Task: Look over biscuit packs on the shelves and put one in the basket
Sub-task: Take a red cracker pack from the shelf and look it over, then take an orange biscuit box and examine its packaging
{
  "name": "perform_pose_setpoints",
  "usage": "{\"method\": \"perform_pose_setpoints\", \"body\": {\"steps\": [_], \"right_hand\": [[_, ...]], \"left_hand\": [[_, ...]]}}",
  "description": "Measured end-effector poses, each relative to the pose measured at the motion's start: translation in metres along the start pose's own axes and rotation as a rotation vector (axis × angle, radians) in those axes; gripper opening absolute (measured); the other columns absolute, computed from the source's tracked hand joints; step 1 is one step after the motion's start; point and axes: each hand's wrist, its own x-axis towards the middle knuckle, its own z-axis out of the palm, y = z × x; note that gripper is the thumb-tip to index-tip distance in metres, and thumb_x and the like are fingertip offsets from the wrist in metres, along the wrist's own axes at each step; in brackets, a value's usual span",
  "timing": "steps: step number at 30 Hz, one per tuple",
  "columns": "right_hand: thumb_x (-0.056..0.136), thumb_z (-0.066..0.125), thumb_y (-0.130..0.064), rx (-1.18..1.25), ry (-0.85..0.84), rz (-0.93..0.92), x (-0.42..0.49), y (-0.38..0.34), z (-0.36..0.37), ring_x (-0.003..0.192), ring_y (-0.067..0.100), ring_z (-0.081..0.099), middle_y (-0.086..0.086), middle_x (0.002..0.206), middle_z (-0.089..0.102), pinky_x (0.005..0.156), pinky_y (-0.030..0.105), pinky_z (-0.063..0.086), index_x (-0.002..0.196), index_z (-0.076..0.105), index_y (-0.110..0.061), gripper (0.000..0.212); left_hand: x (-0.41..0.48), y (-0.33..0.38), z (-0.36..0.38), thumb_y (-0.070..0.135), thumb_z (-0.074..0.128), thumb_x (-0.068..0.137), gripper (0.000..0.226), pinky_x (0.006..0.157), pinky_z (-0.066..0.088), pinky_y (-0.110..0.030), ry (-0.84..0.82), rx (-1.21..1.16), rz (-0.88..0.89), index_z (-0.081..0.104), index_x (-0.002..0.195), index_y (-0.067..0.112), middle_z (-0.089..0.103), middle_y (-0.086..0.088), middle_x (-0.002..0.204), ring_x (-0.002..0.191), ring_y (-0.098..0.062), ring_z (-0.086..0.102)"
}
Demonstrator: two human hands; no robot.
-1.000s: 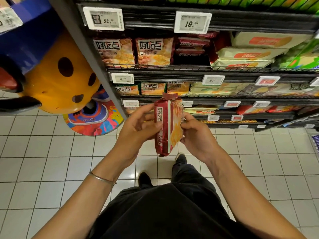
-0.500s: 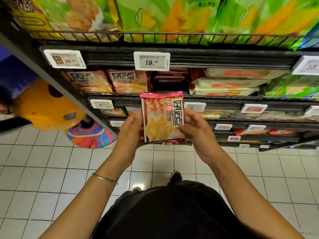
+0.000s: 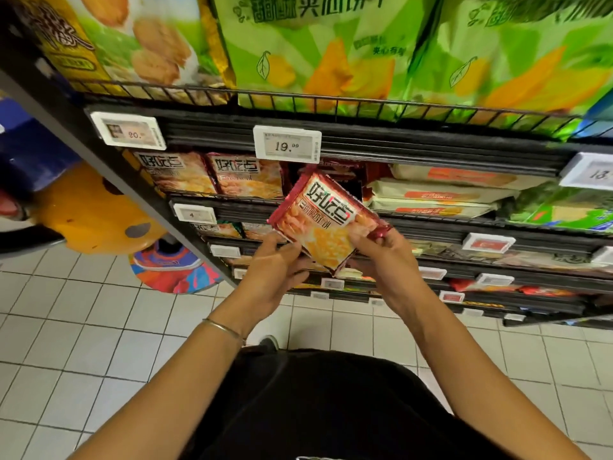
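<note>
Biscuit pack point(image 3: 326, 224) tilted at centre frame, left hand point(image 3: 268, 277) curled under its lower edge, right hand point(image 3: 381, 257) pinching its right end, partly hiding shelved packs point(image 3: 247, 175) behind, price tag point(image 3: 287, 143) above, green bags point(image 3: 331, 51) topmost.

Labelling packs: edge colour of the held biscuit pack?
Biscuit pack: dark red edges; head view.

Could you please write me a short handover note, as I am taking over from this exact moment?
Left hand: holds the lower left edge of the red biscuit pack.
Right hand: pinches the pack's right end.
Pack: tilted, printed face up, in the air in front of the shelves, close to matching packs below the 19.99 price tag.
Done: one pack is off the shelf and being looked over.
Left: put it in the basket, which is not in view.
</note>
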Motion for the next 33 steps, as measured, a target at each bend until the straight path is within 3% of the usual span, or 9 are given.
{"method": "perform_pose_setpoints", "body": {"steps": [4, 7, 12, 15, 20, 23, 25, 29, 33], "right_hand": [[0.091, 0.079, -0.014, -0.101, 0.047, -0.094, 0.007, -0.019, -0.002, 0.105, 0.018, 0.076, -0.001, 0.113, 0.079, 0.082, 0.035, 0.064, 0.119, 0.070, -0.019, 0.029], [0.091, 0.079, -0.014, -0.193, 0.068, -0.174, 0.009, -0.033, 0.006, 0.104, 0.017, 0.076, -0.002, 0.110, 0.079, 0.086, 0.036, 0.063, 0.115, 0.071, -0.020, 0.026], [0.089, 0.080, -0.006, -0.156, 0.233, -0.254, 0.014, -0.042, 0.030, 0.079, 0.009, 0.075, -0.012, 0.082, 0.075, 0.070, 0.025, 0.061, 0.104, 0.060, -0.017, 0.028], [0.089, 0.080, -0.007, -0.138, 0.336, -0.288, 0.015, -0.049, 0.043, 0.090, 0.009, 0.075, -0.003, 0.100, 0.077, 0.070, 0.025, 0.059, 0.108, 0.066, -0.016, 0.025], [0.095, 0.072, -0.014, -0.190, 0.379, -0.354, 0.016, -0.058, 0.058, 0.110, 0.016, 0.067, 0.001, 0.115, 0.073, 0.090, 0.034, 0.056, 0.112, 0.070, -0.019, 0.018], [0.101, 0.063, -0.016, -0.144, 0.360, -0.336, 0.016, -0.061, 0.061, 0.078, -0.005, 0.060, -0.021, 0.081, 0.066, 0.072, 0.016, 0.048, 0.096, 0.066, -0.020, 0.007], [0.103, 0.060, -0.019, -0.131, 0.355, -0.283, 0.016, -0.060, 0.065, 0.067, -0.004, 0.051, -0.014, 0.074, 0.056, 0.071, 0.020, 0.047, 0.094, 0.058, -0.016, 0.010], [0.109, 0.047, -0.040, 0.139, 0.232, -0.120, 0.021, -0.057, 0.071, 0.118, 0.009, 0.056, 0.000, 0.133, 0.061, 0.110, 0.047, 0.047, 0.118, 0.058, -0.024, 0.021], [0.108, 0.031, -0.057, 0.318, 0.189, 0.036, 0.024, -0.053, 0.068, 0.155, 0.019, 0.031, 0.002, 0.169, 0.031, 0.127, 0.054, 0.021, 0.165, 0.024, -0.020, 0.067]], "left_hand": [[0.009, 0.017, -0.014, 0.007, 0.074, 0.095, 0.057, 0.103, 0.053, -0.042, 0.208, 0.327, 0.326, 0.049, 0.138, 0.035, 0.060, 0.002, 0.136, 0.126, -0.022, 0.059], [0.014, 0.029, -0.021, 0.014, 0.075, 0.093, 0.057, 0.099, 0.050, -0.024, 0.150, 0.561, 0.526, 0.056, 0.134, 0.049, 0.052, 0.011, 0.143, 0.126, -0.009, 0.055], [0.024, 0.044, -0.016, 0.021, 0.073, 0.097, 0.057, 0.074, 0.053, -0.015, 0.062, 0.515, 0.440, 0.051, 0.142, 0.047, 0.066, 0.010, 0.125, 0.100, 0.011, 0.065], [0.027, 0.055, -0.008, 0.021, 0.070, 0.098, 0.055, 0.065, 0.054, -0.012, 0.052, 0.488, 0.403, 0.050, 0.146, 0.039, 0.065, 0.009, 0.127, 0.101, 0.006, 0.067], [0.025, 0.071, -0.001, 0.019, 0.068, 0.099, 0.033, 0.082, 0.057, -0.023, 0.029, 0.403, 0.401, 0.062, 0.113, 0.048, 0.074, 0.015, 0.113, 0.106, 0.000, 0.069], [0.026, 0.077, -0.002, 0.019, 0.060, 0.103, 0.028, 0.098, 0.054, -0.037, 0.019, 0.354, 0.358, 0.062, 0.118, 0.043, 0.076, 0.018, 0.102, 0.114, -0.011, 0.067], [0.028, 0.080, -0.003, 0.025, 0.053, 0.107, 0.029, 0.099, 0.053, -0.035, 0.014, 0.323, 0.335, 0.060, 0.120, 0.051, 0.073, 0.029, 0.097, 0.116, -0.009, 0.065], [0.033, 0.082, -0.004, 0.045, 0.044, 0.110, 0.017, 0.110, 0.048, -0.046, 0.002, 0.163, 0.175, 0.060, 0.115, 0.045, 0.062, 0.007, 0.138, 0.126, -0.014, 0.061], [0.042, 0.082, -0.013, 0.057, 0.039, 0.109, 0.049, 0.111, 0.040, -0.047, -0.054, -0.029, 0.048, 0.052, 0.145, 0.028, 0.050, -0.005, 0.154, 0.140, -0.021, 0.052]]}}
